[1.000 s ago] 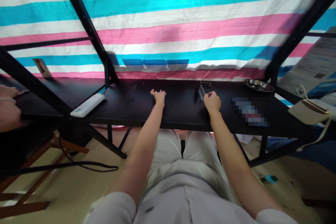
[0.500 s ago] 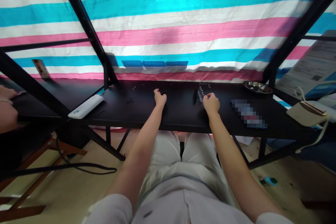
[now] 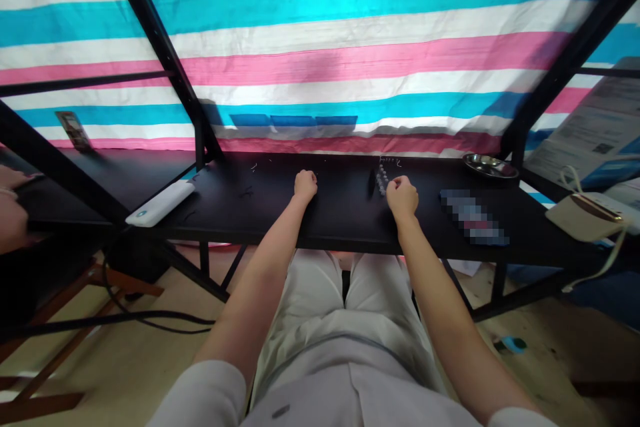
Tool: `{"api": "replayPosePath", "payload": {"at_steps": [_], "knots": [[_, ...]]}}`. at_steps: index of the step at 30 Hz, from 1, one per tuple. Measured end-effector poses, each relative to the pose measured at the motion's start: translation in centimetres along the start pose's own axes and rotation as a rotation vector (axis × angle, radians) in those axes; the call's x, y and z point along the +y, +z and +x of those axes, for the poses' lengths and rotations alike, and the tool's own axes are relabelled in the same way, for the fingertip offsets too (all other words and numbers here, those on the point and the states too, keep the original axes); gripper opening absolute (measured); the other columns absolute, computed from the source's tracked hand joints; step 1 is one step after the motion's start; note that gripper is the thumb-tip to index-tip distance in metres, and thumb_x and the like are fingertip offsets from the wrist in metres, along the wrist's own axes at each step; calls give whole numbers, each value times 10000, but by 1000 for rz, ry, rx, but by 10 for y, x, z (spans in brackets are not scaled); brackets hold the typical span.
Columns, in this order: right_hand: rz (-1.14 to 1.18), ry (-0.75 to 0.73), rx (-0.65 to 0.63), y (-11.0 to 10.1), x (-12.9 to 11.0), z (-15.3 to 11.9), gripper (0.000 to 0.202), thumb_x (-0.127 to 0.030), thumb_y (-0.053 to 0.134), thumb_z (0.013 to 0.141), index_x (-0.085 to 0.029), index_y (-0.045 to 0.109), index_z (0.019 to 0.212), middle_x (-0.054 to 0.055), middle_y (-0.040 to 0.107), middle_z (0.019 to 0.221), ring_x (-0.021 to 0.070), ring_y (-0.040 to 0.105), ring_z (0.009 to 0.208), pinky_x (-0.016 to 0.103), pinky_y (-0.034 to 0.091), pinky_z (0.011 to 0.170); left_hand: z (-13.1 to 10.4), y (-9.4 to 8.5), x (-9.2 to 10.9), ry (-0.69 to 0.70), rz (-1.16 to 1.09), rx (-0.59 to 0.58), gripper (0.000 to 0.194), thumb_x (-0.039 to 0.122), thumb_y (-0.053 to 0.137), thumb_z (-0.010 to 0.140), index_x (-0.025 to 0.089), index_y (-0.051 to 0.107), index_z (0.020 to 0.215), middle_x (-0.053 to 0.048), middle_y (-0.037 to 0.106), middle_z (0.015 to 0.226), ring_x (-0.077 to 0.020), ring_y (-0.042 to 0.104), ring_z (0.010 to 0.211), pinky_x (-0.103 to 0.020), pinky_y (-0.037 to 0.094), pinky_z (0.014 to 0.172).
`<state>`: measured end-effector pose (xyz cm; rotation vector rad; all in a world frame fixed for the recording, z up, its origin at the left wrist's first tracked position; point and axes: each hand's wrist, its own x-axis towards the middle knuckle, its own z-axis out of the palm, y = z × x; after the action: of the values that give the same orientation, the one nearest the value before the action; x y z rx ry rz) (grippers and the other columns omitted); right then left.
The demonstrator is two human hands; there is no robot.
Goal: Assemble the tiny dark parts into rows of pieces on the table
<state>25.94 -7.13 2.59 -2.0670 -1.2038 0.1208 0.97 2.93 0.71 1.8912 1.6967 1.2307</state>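
On the black table (image 3: 340, 220), a strand of pale, clear beads (image 3: 382, 177) runs from near the back edge toward me. My right hand (image 3: 403, 197) is closed at the near end of this strand, fingertips pinched together against it. Just left of the beads is a small dark elongated object (image 3: 371, 179), too dim to name. My left hand (image 3: 305, 187) is curled shut above the table, apart from the beads. Its fingers hide whatever it may hold.
A long white device (image 3: 161, 203) lies at the left and a steel dish (image 3: 490, 165) at the back right. A blurred flat object (image 3: 473, 217) is right of my right hand. A cream bag (image 3: 585, 215) sits at the far right. Another person's hand (image 3: 13, 177) is at far left.
My left hand has turned and its fingers have curled in, so the small black thing that showed at its fingertips is hidden. My right hand has hardly moved.
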Motion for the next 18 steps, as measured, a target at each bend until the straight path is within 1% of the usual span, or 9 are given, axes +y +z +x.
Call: {"api": "replayPosePath", "payload": {"at_steps": [2,4,6,8,10,12,15,18], "knots": [[3,-7,11,0,0,0,326,-265,373,818,-165,612,1016,124,658,871,253,603,819,327,404,750,-3,2,3,1,41,-14,220,-22,583,597,180,510,546,-52,510,693,-236,564,809,-401,432,842],[7,-18,25,0,0,0,326,-254,363,821,-173,609,1020,115,657,868,247,599,815,322,401,751,-8,5,7,-8,39,9,208,-19,571,615,184,530,637,-36,514,698,-210,558,765,-384,439,810],[8,-38,47,0,0,0,332,-244,350,828,-181,603,1033,103,656,868,238,595,817,314,398,756,-14,10,10,-27,-23,53,229,-1,568,645,196,544,758,-13,518,705,-178,555,731,-354,448,785],[5,-87,69,0,0,-2,342,-238,336,837,-184,592,1058,90,657,868,230,594,826,305,396,763,-20,13,14,-44,-136,62,257,25,564,682,207,539,862,8,520,718,-144,560,687,-312,459,744],[8,-189,78,1,-1,-5,356,-228,320,850,-180,579,1088,79,659,874,218,596,843,292,396,776,-26,14,19,-55,-276,33,261,52,545,722,208,528,930,15,518,753,-115,579,650,-271,468,689],[14,-341,52,5,-3,-11,366,-221,309,863,-171,570,1114,74,660,897,202,598,865,273,396,793,-32,14,24,-62,-417,-9,269,70,524,749,205,515,982,11,515,805,-100,611,655,-237,471,643],[-2,-572,-66,12,-9,-21,362,-230,326,877,-170,569,1139,74,658,974,184,600,896,252,402,818,-39,11,32,-59,-583,-88,304,81,522,760,200,495,1039,-4,517,878,-107,648,715,-206,472,610],[-31,-772,-182,19,-17,-29,375,-220,342,877,-174,551,1186,80,633,1093,184,585,970,252,416,834,-44,10,39,-25,-677,-198,282,85,545,757,175,513,1022,-20,538,907,-121,659,774,-206,478,632]]}}
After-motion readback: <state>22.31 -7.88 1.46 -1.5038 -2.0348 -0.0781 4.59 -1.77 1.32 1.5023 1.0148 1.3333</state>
